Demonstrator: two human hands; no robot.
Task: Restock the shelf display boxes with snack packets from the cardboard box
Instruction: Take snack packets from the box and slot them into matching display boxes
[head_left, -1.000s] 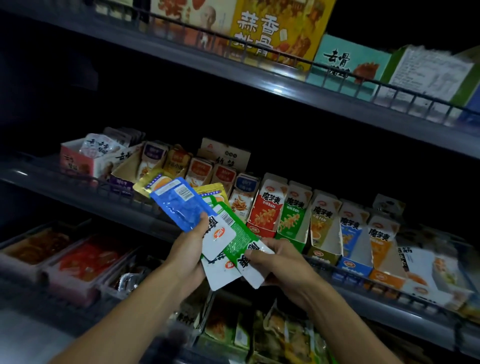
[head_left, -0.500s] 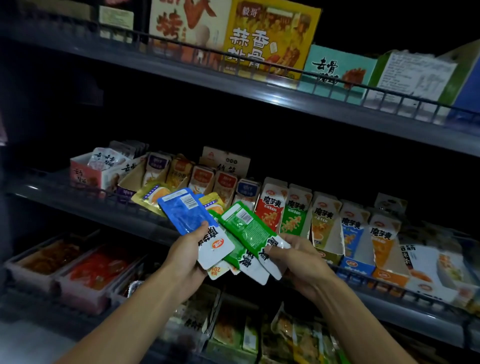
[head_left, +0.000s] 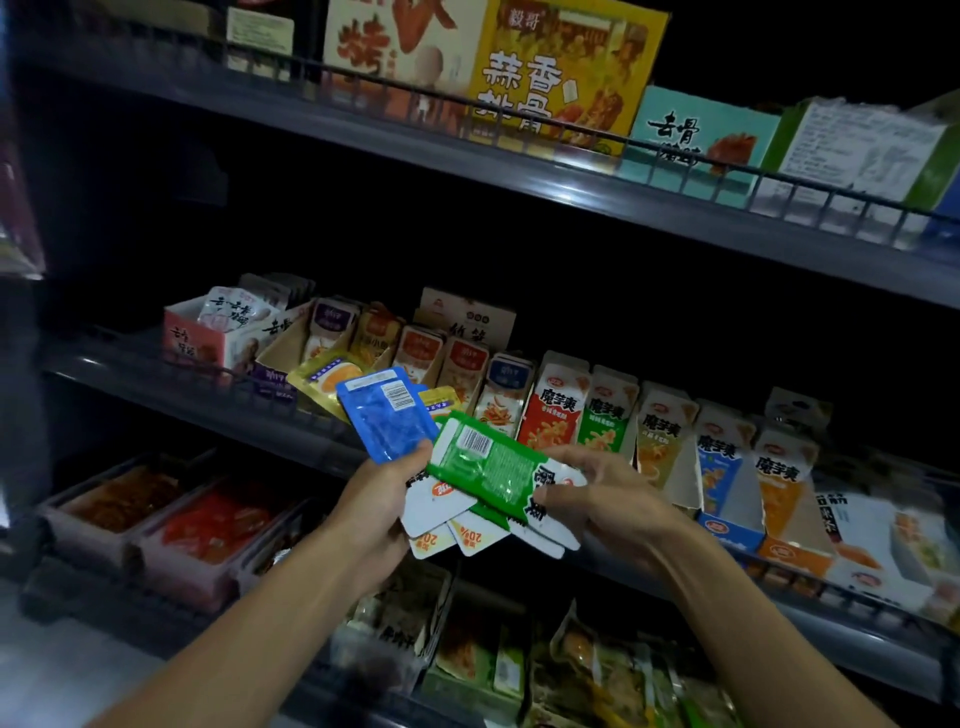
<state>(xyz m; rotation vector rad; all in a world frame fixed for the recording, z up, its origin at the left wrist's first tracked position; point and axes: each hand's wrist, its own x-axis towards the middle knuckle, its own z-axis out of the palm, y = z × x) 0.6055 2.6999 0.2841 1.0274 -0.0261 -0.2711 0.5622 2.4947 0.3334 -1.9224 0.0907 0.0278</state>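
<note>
Two bare forearms rise from the bottom edge toward the middle of the frame. The left hand (head_left: 376, 501) grasps a fanned bunch of snack packets, its thumb pressed on the blue packet (head_left: 387, 413) that tops the fan; yellow packets (head_left: 324, 376) poke out behind it toward the upper left, and white packet ends hang below. Just right of it, the right hand (head_left: 605, 499) pinches the green packet (head_left: 491, 462) by its white end, fingers curled around that end, the packet lying across the fan with its barcode side up. Behind the hands, across the centre of the frame, the middle shelf (head_left: 156, 387) carries a row of open display boxes: a red one (head_left: 553, 410), a green one (head_left: 605, 415), a yellow-green one (head_left: 662, 441), then blue (head_left: 722, 467) and orange (head_left: 784, 483) further right. Lower left, clear tubs (head_left: 104, 512) of reddish food sit on the shelf below. Along the top, the upper shelf holds large cartons, among them a yellow carton (head_left: 561, 73) and a teal carton (head_left: 696, 140). The cardboard supply box cannot be picked out here.
</note>
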